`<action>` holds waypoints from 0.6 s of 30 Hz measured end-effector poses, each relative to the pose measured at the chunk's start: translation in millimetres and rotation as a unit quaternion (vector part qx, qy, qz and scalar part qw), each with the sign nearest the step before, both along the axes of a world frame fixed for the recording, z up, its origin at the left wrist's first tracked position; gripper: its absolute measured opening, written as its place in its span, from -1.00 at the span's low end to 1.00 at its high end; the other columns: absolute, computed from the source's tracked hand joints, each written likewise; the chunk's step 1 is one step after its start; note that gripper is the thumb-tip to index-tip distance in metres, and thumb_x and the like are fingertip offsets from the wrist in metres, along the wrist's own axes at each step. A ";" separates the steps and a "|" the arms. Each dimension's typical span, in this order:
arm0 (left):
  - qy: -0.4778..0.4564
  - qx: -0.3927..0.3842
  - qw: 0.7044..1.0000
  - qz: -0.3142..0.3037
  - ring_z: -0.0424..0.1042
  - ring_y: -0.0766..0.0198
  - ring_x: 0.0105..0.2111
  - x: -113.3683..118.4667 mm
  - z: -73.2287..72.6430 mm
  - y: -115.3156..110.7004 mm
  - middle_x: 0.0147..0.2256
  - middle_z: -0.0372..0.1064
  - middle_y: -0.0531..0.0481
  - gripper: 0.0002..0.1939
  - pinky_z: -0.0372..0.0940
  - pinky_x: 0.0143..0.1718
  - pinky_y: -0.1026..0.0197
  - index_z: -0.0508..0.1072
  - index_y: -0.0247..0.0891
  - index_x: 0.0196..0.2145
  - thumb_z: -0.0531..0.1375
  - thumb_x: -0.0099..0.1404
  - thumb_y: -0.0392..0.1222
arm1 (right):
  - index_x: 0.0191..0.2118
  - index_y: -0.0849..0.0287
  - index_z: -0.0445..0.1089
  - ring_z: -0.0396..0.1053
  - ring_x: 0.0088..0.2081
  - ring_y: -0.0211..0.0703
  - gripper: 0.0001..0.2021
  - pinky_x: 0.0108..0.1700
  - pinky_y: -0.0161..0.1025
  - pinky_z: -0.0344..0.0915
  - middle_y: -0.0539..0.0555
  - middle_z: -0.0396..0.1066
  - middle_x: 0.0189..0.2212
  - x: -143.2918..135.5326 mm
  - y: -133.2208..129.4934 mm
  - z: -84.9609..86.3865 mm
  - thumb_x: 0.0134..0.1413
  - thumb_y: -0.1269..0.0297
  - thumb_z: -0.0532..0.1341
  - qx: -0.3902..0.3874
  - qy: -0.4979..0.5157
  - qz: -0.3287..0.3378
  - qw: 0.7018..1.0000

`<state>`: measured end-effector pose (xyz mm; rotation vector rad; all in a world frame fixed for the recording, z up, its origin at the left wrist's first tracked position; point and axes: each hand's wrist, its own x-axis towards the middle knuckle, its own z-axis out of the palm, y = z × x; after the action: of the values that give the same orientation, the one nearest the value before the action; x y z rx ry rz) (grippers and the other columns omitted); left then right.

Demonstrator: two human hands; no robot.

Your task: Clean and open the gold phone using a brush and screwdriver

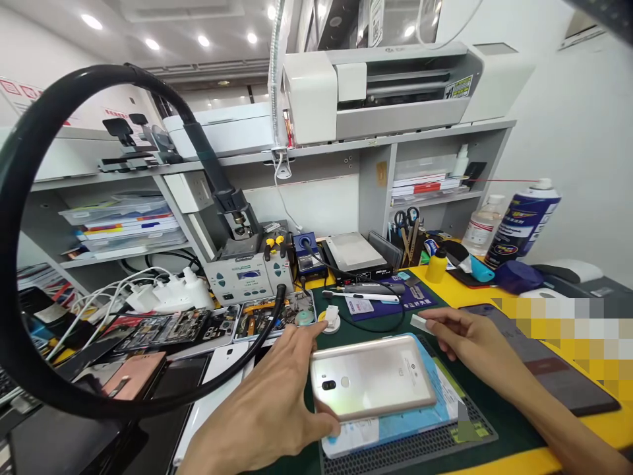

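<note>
A smartphone (373, 377) with a pale, shiny back lies face down on a light blue-and-white packet (395, 425), on a dark mat. My left hand (277, 396) is spread around the phone's left end, its thumb beside the lower left corner. Its forefinger reaches to a small white piece (331, 314) on a round white container (334, 328); whether it touches is unclear. Right of the phone, my right hand (467, 336) pinches a small white strip (422, 324) between thumb and fingers. What the strip is made of cannot be seen.
A black flexible hose (12, 264) loops across the left side. Behind stand a hot air station (248, 278), a parts tray (270, 316) and a white brush (366, 297). Dark tablet (539, 356) and spray can (524, 221) are at right; several phones lie at left.
</note>
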<state>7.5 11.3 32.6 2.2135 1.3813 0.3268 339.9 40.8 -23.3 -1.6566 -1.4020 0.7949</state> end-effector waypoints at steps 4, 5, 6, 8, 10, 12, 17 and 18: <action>0.008 -0.004 1.000 -0.001 -0.04 -0.17 0.37 6.0 1.7 -0.2 0.25 0.22 -0.13 -0.01 0.05 0.32 -0.15 0.06 -0.04 0.39 0.39 0.09 0.04 | -0.06 0.24 0.52 0.21 -0.58 -0.20 -0.53 -0.49 -0.24 0.11 -0.05 0.32 -0.62 1.8 0.8 -1.1 0.05 -0.04 0.26 0.020 0.017 -0.015 1.000; 0.007 -0.002 1.000 -0.002 0.02 -0.15 0.35 7.7 2.5 0.0 0.23 0.24 -0.14 -0.02 0.08 0.30 -0.13 0.08 -0.07 0.38 0.39 0.09 0.07 | -0.04 0.23 0.51 0.21 -0.58 -0.20 -0.52 -0.48 -0.24 0.11 -0.06 0.31 -0.63 3.1 1.3 -1.0 0.07 -0.04 0.26 0.029 0.021 -0.021 0.999; 0.004 0.001 1.000 -0.003 0.08 -0.13 0.32 9.2 3.1 0.2 0.20 0.26 -0.15 -0.03 0.13 0.28 -0.10 0.11 -0.10 0.37 0.39 0.09 0.09 | -0.02 0.22 0.51 0.20 -0.58 -0.20 -0.52 -0.47 -0.23 0.12 -0.07 0.30 -0.63 4.5 1.8 -0.2 0.08 -0.05 0.26 0.039 0.025 -0.028 0.999; -0.001 0.001 1.000 -0.001 0.17 -0.11 0.26 10.8 3.4 1.0 0.18 0.27 -0.18 -0.01 0.20 0.23 -0.06 0.14 -0.17 0.36 0.39 0.07 0.13 | -0.01 0.21 0.50 0.20 -0.58 -0.21 -0.51 -0.45 -0.23 0.12 -0.08 0.29 -0.63 5.6 1.9 4.4 0.10 -0.06 0.26 0.057 0.037 -0.040 0.997; 0.004 -0.008 1.000 0.004 0.13 -0.15 0.29 10.4 2.1 1.6 0.22 0.25 -0.21 0.00 0.18 0.24 -0.09 0.16 -0.20 0.36 0.39 0.06 0.17 | -0.01 0.21 0.50 0.21 -0.56 -0.21 -0.52 -0.43 -0.22 0.14 -0.08 0.29 -0.62 0.9 -1.0 14.9 0.11 -0.07 0.27 0.069 0.052 -0.033 0.996; 0.012 -0.005 1.000 0.005 0.05 -0.19 0.34 8.9 -0.3 1.5 0.28 0.21 -0.22 0.02 0.10 0.29 -0.14 0.14 -0.21 0.37 0.38 0.06 0.20 | -0.02 0.20 0.51 0.23 -0.56 -0.22 -0.54 -0.42 -0.24 0.17 -0.08 0.29 -0.62 -12.7 -7.2 30.4 0.12 -0.06 0.28 0.064 0.070 0.009 0.995; 0.016 0.031 0.999 0.001 0.20 -0.20 0.25 7.9 -0.8 -0.9 0.19 0.35 -0.22 -0.04 0.09 0.27 -0.18 0.19 -0.18 0.34 0.39 0.07 0.16 | -0.07 0.23 0.52 0.18 -0.66 -0.29 -0.68 -0.53 -0.32 0.09 -0.11 0.28 -0.70 -73.8 -16.8 62.9 0.22 0.10 0.23 -0.052 0.061 0.217 0.973; 0.016 0.031 0.999 0.001 0.24 -0.21 0.22 7.9 0.1 -1.3 0.16 0.38 -0.22 -0.07 0.10 0.25 -0.19 0.24 -0.17 0.32 0.40 0.06 0.15 | -0.10 0.23 0.53 0.18 -0.67 -0.31 -0.72 -0.54 -0.34 0.08 -0.12 0.27 -0.71 -85.3 -15.2 64.1 0.23 0.15 0.21 -0.072 0.048 0.242 0.966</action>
<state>15.4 10.0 32.7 2.2770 1.4076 0.3390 254.6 25.6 40.8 -1.3686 -1.7392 1.2608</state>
